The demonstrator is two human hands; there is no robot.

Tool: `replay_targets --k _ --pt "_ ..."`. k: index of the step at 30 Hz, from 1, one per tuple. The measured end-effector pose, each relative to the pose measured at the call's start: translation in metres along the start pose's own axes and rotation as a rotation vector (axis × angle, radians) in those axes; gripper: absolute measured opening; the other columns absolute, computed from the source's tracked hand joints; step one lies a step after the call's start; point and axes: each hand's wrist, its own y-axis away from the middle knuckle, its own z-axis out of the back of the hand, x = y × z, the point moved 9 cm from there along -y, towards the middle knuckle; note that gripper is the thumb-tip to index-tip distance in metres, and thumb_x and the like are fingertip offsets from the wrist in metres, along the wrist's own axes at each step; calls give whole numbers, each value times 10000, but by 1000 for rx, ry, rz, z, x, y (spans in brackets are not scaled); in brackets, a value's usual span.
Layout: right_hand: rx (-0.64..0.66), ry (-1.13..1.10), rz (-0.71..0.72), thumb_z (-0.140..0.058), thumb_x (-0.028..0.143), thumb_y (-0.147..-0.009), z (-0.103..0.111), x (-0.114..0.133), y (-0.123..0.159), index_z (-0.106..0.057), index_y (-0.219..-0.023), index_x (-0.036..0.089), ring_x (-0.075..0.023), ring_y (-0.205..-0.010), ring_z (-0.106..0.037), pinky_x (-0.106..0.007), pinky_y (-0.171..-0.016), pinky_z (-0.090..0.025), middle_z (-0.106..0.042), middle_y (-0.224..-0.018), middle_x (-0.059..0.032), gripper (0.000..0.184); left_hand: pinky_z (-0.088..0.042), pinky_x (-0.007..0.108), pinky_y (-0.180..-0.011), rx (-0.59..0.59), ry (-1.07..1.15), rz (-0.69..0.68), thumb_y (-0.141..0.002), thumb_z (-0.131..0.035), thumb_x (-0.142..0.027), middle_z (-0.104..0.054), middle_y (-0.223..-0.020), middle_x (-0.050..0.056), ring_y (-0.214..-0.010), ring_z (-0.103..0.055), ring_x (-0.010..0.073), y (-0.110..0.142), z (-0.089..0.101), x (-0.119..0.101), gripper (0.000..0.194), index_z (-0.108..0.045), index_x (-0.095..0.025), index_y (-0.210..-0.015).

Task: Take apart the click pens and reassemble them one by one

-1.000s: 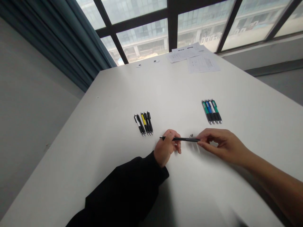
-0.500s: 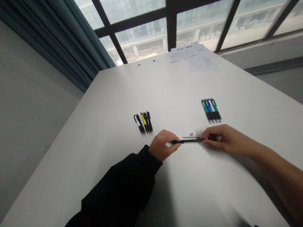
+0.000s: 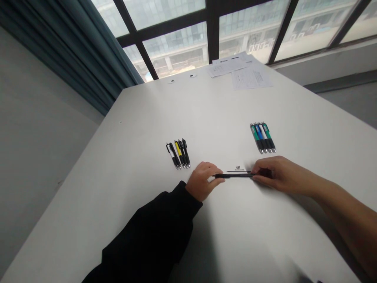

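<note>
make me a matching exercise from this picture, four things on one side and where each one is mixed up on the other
Things
1. left hand
2. papers
3. yellow pen
4. blue pen

Places
A. in the pen group on the picture's right
B. gripping the left end of a black pen
C. in the pen group on the picture's left
D. at the far end of the table, near the window

Pairs: 1-B, 2-D, 3-C, 4-A

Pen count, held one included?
10: a row of five pens beyond the left hand, a row of four pens beyond the right hand, one black pen held by both. The hands may hide more.
</note>
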Motion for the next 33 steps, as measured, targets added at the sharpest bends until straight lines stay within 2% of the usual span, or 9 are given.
replay_targets --k 13,27,33 --pt "-23 48 -6 -608 271 -893 4 -3 1 -694 -852 192 -166 -576 -579 -299 -573 -410 -673 -670 -29 124 -517 350 -817 -40 -18 15 -774 -816 -135 -736 -871 46 -858 -653 204 -2 3 3 154 -712 -170 -882" --pt "-74 59 -14 -576 232 -883 12 -2 2 -680 -849 201 -157 -551 -555 -303 -568 -397 -651 -643 -19 114 -514 373 -832 -54 9 10 -741 -843 -190 -732 -910 60 -873 -647 218 -2 6 1 244 -688 -174 -929" --pt "-112 99 -32 -573 201 -851 15 -5 3 -683 -872 200 -165 -538 -556 -321 -574 -400 -651 -620 -20 112 -507 372 -839 -32 -13 5 -778 -817 -218 -693 -924 71 -889 -620 216 -1 3 0 221 -720 -166 -969"
